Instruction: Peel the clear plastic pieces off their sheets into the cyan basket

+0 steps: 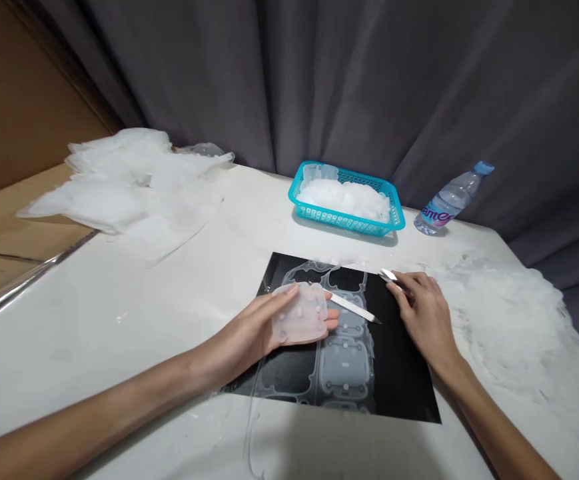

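My left hand [264, 320], palm up, holds a translucent, frosted silicone-like piece [299, 313] with the thumb resting on its edge. A white pen-like stick with a dark tip [353, 308] points out past those fingers; whether they grip it or it lies below, I cannot tell. Beneath is a black mat [404, 380] bearing a clear moulded sheet [345, 367] with rounded shapes and open cut-outs. At the mat's right edge, my right hand [425, 313] is closed on a slim metal tool that looks like tweezers, its shiny tip [388, 274] pointing left.
A turquoise basket [349, 225] holding white translucent pieces stands at the back. Right of it is a water bottle [449, 200]. A pile of thin white sheets [124, 180] lies back left, and a heap of clear scraps [514, 313] lies at right on the white table [94, 320].
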The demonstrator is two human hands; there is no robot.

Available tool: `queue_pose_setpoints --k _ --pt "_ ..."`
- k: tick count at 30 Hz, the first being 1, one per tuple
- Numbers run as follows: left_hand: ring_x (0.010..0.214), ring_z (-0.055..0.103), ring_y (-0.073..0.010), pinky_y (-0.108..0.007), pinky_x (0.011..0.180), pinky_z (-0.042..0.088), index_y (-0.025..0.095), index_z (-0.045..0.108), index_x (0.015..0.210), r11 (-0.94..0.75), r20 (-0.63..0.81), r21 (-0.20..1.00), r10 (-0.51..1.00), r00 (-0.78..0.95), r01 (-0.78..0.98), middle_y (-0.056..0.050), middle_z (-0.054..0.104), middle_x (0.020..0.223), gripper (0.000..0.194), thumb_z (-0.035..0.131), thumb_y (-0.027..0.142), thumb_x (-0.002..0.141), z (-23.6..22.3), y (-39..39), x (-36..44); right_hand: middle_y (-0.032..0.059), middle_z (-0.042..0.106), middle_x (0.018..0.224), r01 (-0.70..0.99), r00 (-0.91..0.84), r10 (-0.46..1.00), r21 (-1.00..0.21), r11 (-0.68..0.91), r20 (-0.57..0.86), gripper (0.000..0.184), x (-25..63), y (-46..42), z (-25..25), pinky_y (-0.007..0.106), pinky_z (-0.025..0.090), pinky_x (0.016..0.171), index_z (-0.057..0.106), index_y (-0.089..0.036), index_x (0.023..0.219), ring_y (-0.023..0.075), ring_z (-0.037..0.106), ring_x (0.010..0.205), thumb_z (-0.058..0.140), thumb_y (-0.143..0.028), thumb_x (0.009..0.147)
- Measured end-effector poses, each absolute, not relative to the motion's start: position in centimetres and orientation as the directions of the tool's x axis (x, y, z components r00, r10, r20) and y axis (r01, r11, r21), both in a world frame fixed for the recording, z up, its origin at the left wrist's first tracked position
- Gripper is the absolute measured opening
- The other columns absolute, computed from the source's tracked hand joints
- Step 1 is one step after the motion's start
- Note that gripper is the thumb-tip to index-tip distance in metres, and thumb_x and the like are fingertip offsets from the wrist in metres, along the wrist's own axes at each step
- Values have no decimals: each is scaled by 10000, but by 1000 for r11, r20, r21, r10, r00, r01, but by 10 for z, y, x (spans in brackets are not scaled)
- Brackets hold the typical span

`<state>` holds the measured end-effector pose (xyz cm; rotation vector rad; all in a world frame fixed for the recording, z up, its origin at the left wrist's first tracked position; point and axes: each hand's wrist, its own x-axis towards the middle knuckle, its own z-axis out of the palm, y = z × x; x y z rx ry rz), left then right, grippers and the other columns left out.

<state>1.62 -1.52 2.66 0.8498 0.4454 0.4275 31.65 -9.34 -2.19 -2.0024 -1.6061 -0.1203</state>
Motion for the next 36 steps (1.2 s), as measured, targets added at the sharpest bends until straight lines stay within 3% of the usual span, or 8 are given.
queue_pose_setpoints --k 4,9,13,19,27,31,36 --pt "1350 620 -339 -498 1171 477 112 645 1381 730 -172 650 414 894 -212 -212 651 1435 623 398 590 1067 29 -14 15 126 656 1000 886 304 876 -448 -116 375 513 320 -92 -28 451 489 911 757 -141 1188 288 609 954 463 -536 1043" --pt "1391 583 -328 -451 1199 448 52 606 1416 767 -147 596 394 907 -237 -227 635 1446 806 345 709 1030 27 -11 15 133 615 1057 845 310 892 -526 -99 329 476 328 -90 -36 442 499 902 729 -133 1275 279 593 980 475 -459 1039" --pt "1380 592 -343 -472 1224 401 -4 566 1428 795 -171 547 414 894 -264 -253 618 1454 826 316 683 1043 26 -8 14 144 588 1067 902 280 870 -420 -95 405 492 328 -90 -44 487 458 971 702 -138 1320 296 539 1007 414 -440 1059" --pt "1393 562 -401 -528 1251 317 -56 542 1430 848 -210 439 417 884 -296 -276 588 1478 854 334 673 1039 29 -6 14 138 530 1050 945 228 845 -318 -73 484 437 325 -88 -55 492 465 926 654 -159 1342 289 489 963 372 -351 1069" --pt "1360 587 -404 -544 1243 312 -42 468 1493 849 -241 411 452 859 -332 -281 613 1443 909 366 718 1004 30 -3 14 184 529 1141 985 146 885 -146 -89 443 456 324 -91 -52 546 472 875 564 -157 1429 307 457 937 320 -251 1056" --pt "1365 584 -404 -540 1242 311 -39 443 1511 842 -232 419 460 857 -339 -284 614 1438 926 365 728 998 30 -2 14 174 533 1180 973 148 867 -227 -42 475 415 310 -93 -38 569 469 934 568 -173 1415 326 480 1027 408 -326 1064" --pt "1349 601 -402 -538 1240 316 -25 441 1518 841 -236 430 455 859 -328 -276 606 1456 924 358 734 996 30 -2 14 126 549 1190 933 59 869 -337 127 491 304 281 -100 -17 507 453 1003 596 -232 1340 303 508 1137 457 -263 1071"
